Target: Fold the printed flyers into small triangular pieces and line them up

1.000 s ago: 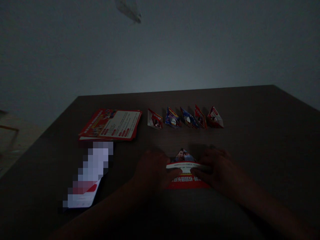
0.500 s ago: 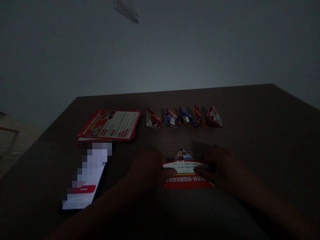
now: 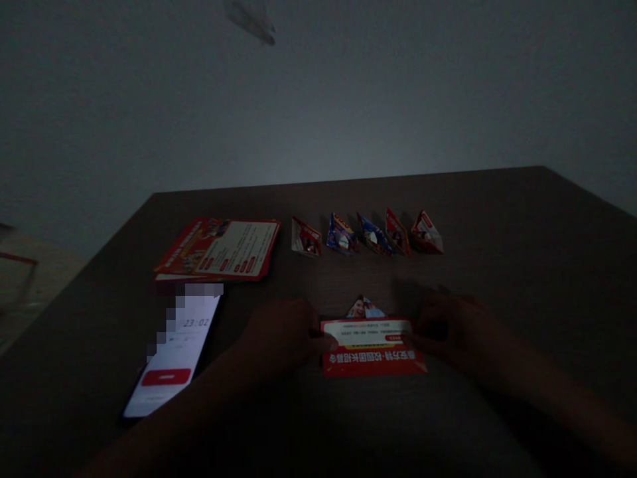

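A partly folded red and white paper [image 3: 373,352] lies on the dark table in front of me, with a small picture-printed triangle [image 3: 365,308] sticking up past its far edge. My left hand [image 3: 293,330] pinches the paper's left end, its thumb on the white band. At the right end, my right hand [image 3: 448,328] is closed on the same paper, thumb over the corner. The light is dim and the fingertips are partly in shadow.
Behind the paper stand several folded paper pieces [image 3: 343,236] in a row. A stack of red leaflets [image 3: 233,249] lies at the left, with a lit phone [image 3: 174,365] nearer me, beside my left forearm. The table [image 3: 497,219] meets a grey wall.
The raised white band of the paper now lies flatter, and more of the print shows. Both hands have moved slightly outward to its ends.
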`<control>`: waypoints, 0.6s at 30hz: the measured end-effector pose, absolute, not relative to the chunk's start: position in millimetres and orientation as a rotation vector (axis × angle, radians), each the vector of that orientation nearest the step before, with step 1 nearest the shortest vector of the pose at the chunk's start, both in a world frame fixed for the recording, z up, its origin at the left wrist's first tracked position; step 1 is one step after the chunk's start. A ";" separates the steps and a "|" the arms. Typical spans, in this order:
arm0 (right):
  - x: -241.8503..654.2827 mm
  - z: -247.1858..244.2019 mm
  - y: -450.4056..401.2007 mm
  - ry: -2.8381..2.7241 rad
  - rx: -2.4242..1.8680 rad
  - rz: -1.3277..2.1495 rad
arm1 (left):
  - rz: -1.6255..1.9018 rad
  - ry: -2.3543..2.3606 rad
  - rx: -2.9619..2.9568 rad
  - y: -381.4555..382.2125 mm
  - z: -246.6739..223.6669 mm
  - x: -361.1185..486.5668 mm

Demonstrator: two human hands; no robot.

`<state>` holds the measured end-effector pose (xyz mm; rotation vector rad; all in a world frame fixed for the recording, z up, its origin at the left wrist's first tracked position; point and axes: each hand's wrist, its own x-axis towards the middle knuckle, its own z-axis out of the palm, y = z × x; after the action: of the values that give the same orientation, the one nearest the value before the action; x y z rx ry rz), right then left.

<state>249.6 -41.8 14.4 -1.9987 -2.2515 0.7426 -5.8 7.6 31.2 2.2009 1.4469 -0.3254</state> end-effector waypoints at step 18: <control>255.3 15.4 -39.3 -2.201 -2.034 0.815 | -0.365 1.379 2.092 16.7 24.1 -23.7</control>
<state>255.3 -39.3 15.4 -2.0344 -2.2007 0.8153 -23.7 16.7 24.1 2.0917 1.3788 -0.3652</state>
